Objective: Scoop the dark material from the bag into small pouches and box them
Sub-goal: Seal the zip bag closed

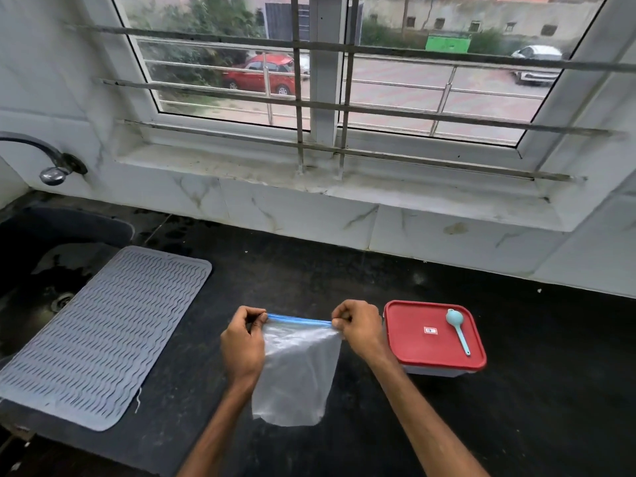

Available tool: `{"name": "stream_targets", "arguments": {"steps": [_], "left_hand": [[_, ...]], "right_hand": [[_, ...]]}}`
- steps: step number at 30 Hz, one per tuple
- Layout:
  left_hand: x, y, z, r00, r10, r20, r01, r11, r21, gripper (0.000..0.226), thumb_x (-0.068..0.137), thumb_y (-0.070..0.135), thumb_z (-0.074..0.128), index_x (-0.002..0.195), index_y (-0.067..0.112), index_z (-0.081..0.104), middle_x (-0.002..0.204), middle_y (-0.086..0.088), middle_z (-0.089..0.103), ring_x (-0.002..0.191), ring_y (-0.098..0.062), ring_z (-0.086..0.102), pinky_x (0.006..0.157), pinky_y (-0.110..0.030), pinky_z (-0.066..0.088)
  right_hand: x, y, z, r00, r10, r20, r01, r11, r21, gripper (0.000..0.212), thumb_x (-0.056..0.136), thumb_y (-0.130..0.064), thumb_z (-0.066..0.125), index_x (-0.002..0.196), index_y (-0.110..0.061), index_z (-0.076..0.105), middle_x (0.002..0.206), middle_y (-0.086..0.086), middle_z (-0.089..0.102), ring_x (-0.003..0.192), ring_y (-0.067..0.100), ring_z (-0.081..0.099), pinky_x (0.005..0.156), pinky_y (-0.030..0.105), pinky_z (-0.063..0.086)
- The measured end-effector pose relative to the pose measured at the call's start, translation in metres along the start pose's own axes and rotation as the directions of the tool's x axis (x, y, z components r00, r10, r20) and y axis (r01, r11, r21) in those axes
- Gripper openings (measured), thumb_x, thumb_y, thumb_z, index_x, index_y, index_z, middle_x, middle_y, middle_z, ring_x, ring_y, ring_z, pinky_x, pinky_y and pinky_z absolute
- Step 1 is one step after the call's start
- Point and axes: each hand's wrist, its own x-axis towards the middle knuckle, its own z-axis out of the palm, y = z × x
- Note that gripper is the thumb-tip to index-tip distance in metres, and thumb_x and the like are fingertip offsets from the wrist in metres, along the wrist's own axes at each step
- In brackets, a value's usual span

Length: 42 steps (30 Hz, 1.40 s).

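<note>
– Black stone worktop (344,270) below a barred window (378,80) is shown; where is the task's thing?

– A clear, thin plastic zip pouch with a blue seal strip (296,366) is held up over the near middle of the worktop. Its lower edge hangs close to the surface; whether it touches cannot be told. It looks empty.

– How is it gripped?

– Each top corner is pinched: the left hand (242,342) at the left end of the blue strip, the right hand (358,330) at the right end. Fingers are curled, and the strip is drawn taut between them.

– How will it handle?

– It is judged very light, limp and rather slippery; no shape will be held unless the mouth is supported. The stiffer seal strip is the best place for a hold, and the two lips would need parting there before filling.

– And around it?

– Just to the right, a rectangular clear plastic box with a red lid (413,349) is set, with a small pale blue plastic scoop (459,333) laid on the lid. A grey ribbed drying mat (103,339) lies to the left, partly over a dark sink (41,270). No bag of dark material is seen.
</note>
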Motion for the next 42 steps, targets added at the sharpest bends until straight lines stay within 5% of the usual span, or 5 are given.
{"name": "stream_targets", "arguments": {"steps": [9, 14, 18, 30, 42], "left_hand": [[0.043, 0.002, 0.064, 0.935, 0.267, 0.232, -0.307, 0.938, 0.159, 0.053, 0.095, 0.000, 0.049, 0.145, 0.015, 0.043, 0.151, 0.001, 0.043, 0.138, -0.013, 0.040, 0.110, -0.026, 0.036], [0.009, -0.059, 0.099, 0.696, 0.272, 0.665, -0.554, 0.792, 0.257, 0.061, 0.096, 0.019, 0.021, 0.156, 0.015, 0.013, 0.163, 0.006, -0.001, 0.152, -0.012, 0.005, 0.125, -0.032, 0.010], [-0.004, -0.097, 0.109, 0.661, 0.238, 0.711, -0.620, 0.708, 0.339, 0.068, 0.095, 0.031, 0.030, 0.156, 0.008, 0.011, 0.161, -0.008, 0.016, 0.147, -0.025, 0.027, 0.118, -0.036, 0.012], [0.031, -0.107, 0.110, 0.708, 0.195, 0.678, -0.598, 0.677, 0.430, 0.063, 0.096, 0.048, 0.020, 0.157, 0.034, 0.011, 0.165, 0.007, 0.000, 0.152, -0.011, 0.001, 0.124, -0.041, 0.003], [0.001, -0.107, 0.106, 0.775, 0.185, 0.604, -0.546, 0.679, 0.491, 0.063, 0.099, 0.044, 0.021, 0.153, 0.013, 0.031, 0.161, -0.003, 0.026, 0.147, -0.020, 0.028, 0.119, -0.041, 0.012]], "right_hand": [[0.077, 0.033, 0.033, 0.974, -0.181, -0.139, 0.111, 0.906, -0.408, 0.028, 0.097, -0.012, 0.055, 0.124, -0.010, 0.062, 0.126, 0.009, 0.063, 0.118, 0.027, 0.057, 0.095, 0.038, 0.049], [0.045, 0.047, 0.099, 0.965, -0.193, -0.180, 0.117, 0.925, -0.360, 0.052, 0.100, -0.027, 0.037, 0.148, -0.011, 0.042, 0.159, 0.005, 0.031, 0.148, 0.022, 0.027, 0.121, 0.041, 0.011], [0.027, 0.068, 0.148, 0.992, -0.046, -0.116, 0.005, 0.944, -0.329, 0.065, 0.096, -0.045, 0.013, 0.157, -0.021, 0.022, 0.162, -0.009, -0.002, 0.152, 0.014, 0.000, 0.119, 0.033, -0.015], [0.052, 0.091, 0.126, 0.989, -0.072, -0.130, -0.003, 0.865, -0.501, 0.062, 0.099, -0.054, 0.022, 0.157, -0.035, 0.014, 0.165, -0.011, 0.002, 0.153, 0.013, 0.000, 0.120, 0.050, -0.005], [0.026, 0.074, 0.152, 0.976, -0.037, -0.214, -0.079, 0.859, -0.507, 0.062, 0.101, -0.036, 0.030, 0.158, -0.021, 0.011, 0.166, -0.001, 0.004, 0.153, 0.016, 0.000, 0.121, 0.047, -0.001]]}}
